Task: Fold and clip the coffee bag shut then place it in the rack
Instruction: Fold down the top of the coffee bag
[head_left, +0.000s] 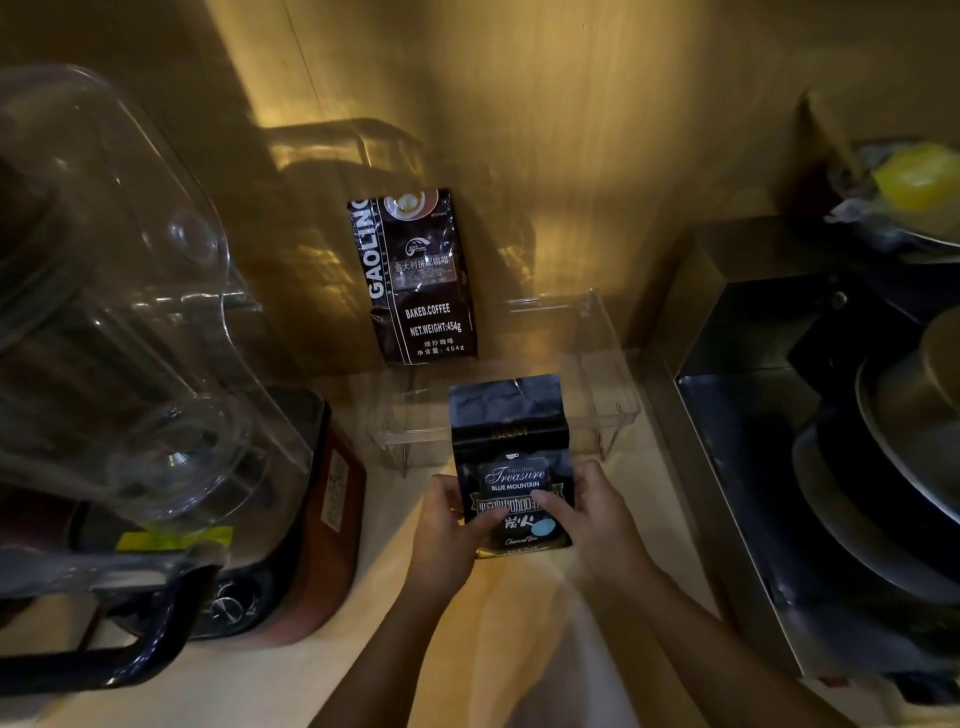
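A dark "Treasure Blue Mountain" coffee bag (511, 441) stands upright on the wooden counter, its top flattened and creased. My left hand (447, 530) grips its lower left side and my right hand (589, 512) its lower right, thumbs across the front label. Right behind the bag sits a clear acrylic rack (608, 374) against the wall. A taller "Gaoling Baked Coffee" bag (415, 280) stands in the rack's left part, leaning on the wall. No clip shows anywhere.
A blender with a clear jug (119, 291) and red base (322, 525) fills the left side. A metal box with dark pans (841, 467) stands at the right. A yellow item (914, 176) lies at the far right back.
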